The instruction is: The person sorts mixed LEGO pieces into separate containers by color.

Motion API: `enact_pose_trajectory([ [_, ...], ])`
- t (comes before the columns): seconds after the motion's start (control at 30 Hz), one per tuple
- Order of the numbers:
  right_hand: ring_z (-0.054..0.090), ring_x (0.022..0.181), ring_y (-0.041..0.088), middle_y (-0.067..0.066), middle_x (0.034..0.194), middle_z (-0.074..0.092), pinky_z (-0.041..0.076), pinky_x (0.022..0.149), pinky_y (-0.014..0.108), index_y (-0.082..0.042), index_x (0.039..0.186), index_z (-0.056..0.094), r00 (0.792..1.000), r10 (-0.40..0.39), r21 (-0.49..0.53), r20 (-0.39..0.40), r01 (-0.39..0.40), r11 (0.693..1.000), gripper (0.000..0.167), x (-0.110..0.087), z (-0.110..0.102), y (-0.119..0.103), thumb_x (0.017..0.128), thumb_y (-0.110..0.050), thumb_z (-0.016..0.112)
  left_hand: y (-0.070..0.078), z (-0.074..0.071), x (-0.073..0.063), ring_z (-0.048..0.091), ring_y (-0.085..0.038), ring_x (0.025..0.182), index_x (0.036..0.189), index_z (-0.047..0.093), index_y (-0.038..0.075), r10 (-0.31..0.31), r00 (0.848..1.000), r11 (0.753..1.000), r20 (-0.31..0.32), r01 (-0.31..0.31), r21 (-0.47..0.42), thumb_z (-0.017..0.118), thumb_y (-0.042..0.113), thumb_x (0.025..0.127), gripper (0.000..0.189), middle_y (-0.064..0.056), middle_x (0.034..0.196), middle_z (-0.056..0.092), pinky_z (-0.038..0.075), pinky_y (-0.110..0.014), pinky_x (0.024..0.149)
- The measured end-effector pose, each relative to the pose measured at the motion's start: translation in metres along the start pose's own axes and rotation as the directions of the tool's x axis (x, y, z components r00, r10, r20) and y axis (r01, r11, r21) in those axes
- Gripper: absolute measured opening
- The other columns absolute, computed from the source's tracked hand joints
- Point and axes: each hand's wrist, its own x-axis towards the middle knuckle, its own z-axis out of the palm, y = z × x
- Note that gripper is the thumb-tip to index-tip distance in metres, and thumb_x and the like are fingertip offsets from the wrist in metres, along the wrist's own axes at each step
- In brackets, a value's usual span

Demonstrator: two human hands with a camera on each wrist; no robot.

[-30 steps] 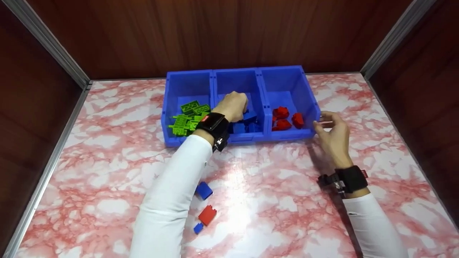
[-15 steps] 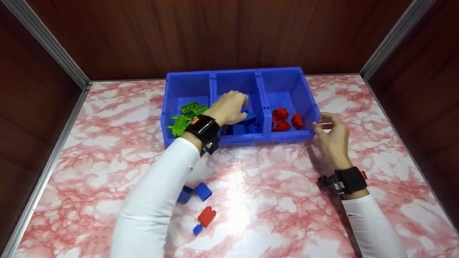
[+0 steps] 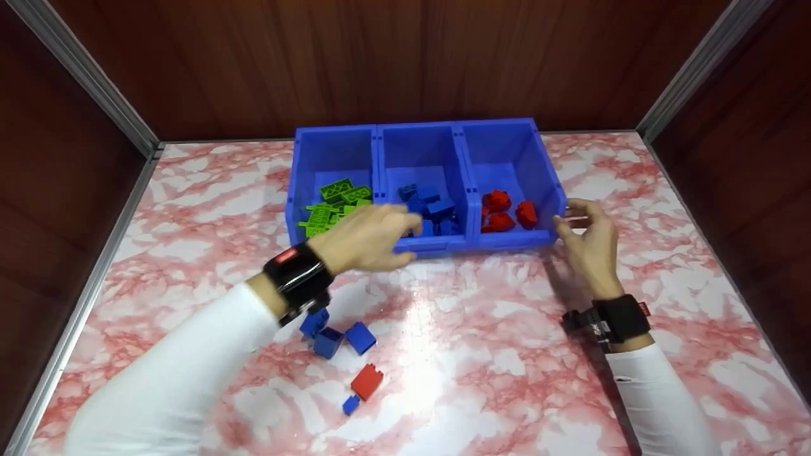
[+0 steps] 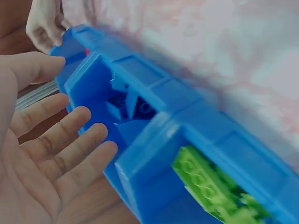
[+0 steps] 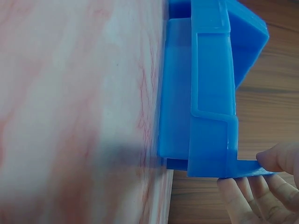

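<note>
My left hand (image 3: 370, 237) hovers over the front edge of the blue three-part bin (image 3: 437, 244), near its middle compartment. In the left wrist view its fingers (image 4: 77, 149) are spread and the palm holds nothing. Blue bricks (image 3: 437, 209) lie in the middle compartment, green bricks (image 3: 323, 215) in the left one, red bricks (image 3: 497, 220) in the right one. My right hand (image 3: 589, 244) pinches the bin's right side wall at the front corner. In the right wrist view the thumb (image 5: 280, 156) lies on one face of that wall, with the fingers on the other.
On the marbled table (image 3: 481, 354) before the bin lie several loose blue bricks (image 3: 327, 342), a red brick (image 3: 367, 381) and a small blue brick (image 3: 350, 405). Dark wood panels (image 3: 393, 63) with metal edging stand at the back and sides.
My left hand has drawn back from the middle compartment toward the front left, its fingers spreading. More blue bricks on the table have come into view. The right hand stays at the bin's corner.
</note>
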Motion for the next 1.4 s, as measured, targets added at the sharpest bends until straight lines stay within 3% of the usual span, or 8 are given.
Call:
enact_pose_trajectory([
  [0.2,0.060,0.086,0.006,0.022,0.115,0.076,0.048,0.074,0.013,0.001,0.130,0.068,1.000,0.004,0.000,0.000,-0.004,1.000,0.034,0.002,0.000,-0.002,0.096,-0.006,0.070,-0.021,0.014,-0.035,0.070,-0.033,0.116,0.132,0.066,0.005,-0.059,0.998,0.996,-0.025,0.058,-0.061,0.075,0.029,0.094,0.046,-0.017,0.130,0.072,0.062,-0.048,0.099],
  [0.4,0.061,0.088,0.008,0.020,0.115,0.076,0.048,0.075,0.013,0.000,0.130,0.068,1.000,0.008,0.007,0.011,-0.008,1.000,0.034,0.001,0.001,-0.002,0.096,-0.007,0.071,-0.043,0.030,-0.073,0.071,-0.033,0.111,0.132,0.067,0.005,-0.161,0.987,0.983,0.016,0.162,-0.083,0.077,0.032,0.092,0.049,-0.016,0.131,0.073,0.062,-0.050,0.095],
  [0.63,0.060,0.084,0.000,0.021,0.115,0.076,0.048,0.075,0.012,0.000,0.129,0.069,1.000,0.002,0.019,0.005,-0.002,1.000,0.034,0.000,0.001,0.000,0.096,-0.006,0.071,-0.064,0.056,-0.100,0.072,-0.030,0.106,0.126,0.070,0.004,-0.224,0.974,0.960,0.041,0.228,-0.162,0.077,0.032,0.093,0.044,-0.017,0.120,0.075,0.062,-0.050,0.091],
  [0.83,0.062,0.085,0.008,0.023,0.113,0.076,0.048,0.074,0.011,0.002,0.128,0.069,1.000,-0.015,0.019,-0.009,0.015,1.000,0.033,-0.001,0.002,0.002,0.095,-0.005,0.071,-0.076,0.077,-0.110,0.070,-0.024,0.094,0.113,0.073,0.005,-0.218,0.976,0.957,0.014,0.217,-0.191,0.079,0.029,0.091,0.034,-0.012,0.105,0.076,0.062,-0.045,0.084],
  [1.0,0.062,0.088,0.013,0.023,0.113,0.076,0.048,0.076,0.013,0.003,0.129,0.067,1.000,-0.020,0.013,0.004,0.020,1.000,0.034,-0.001,0.003,0.002,0.096,-0.004,0.070,-0.081,0.086,-0.113,0.059,-0.016,0.080,0.100,0.072,0.008,-0.225,0.973,0.946,0.045,0.230,-0.228,0.079,0.021,0.088,0.019,-0.004,0.088,0.070,0.052,-0.032,0.070],
  [1.13,0.061,0.088,0.012,0.023,0.114,0.075,0.047,0.076,0.013,0.003,0.130,0.067,1.000,-0.019,0.009,0.010,0.019,1.000,0.034,0.000,0.003,0.001,0.096,-0.004,0.069,-0.083,0.089,-0.113,0.057,-0.013,0.077,0.091,0.072,0.012,-0.222,0.972,0.934,0.073,0.234,-0.271,0.080,0.013,0.083,0.011,0.000,0.085,0.071,0.049,-0.026,0.068],
  [1.4,0.062,0.092,0.020,0.022,0.116,0.075,0.048,0.077,0.014,0.002,0.131,0.067,1.000,-0.003,0.003,0.013,0.003,1.000,0.035,-0.001,0.000,0.000,0.097,-0.005,0.070,-0.078,0.081,-0.103,0.061,-0.015,0.084,0.089,0.073,0.014,-0.223,0.972,0.936,0.071,0.234,-0.262,0.081,0.009,0.082,0.012,0.001,0.087,0.072,0.054,-0.030,0.076],
])
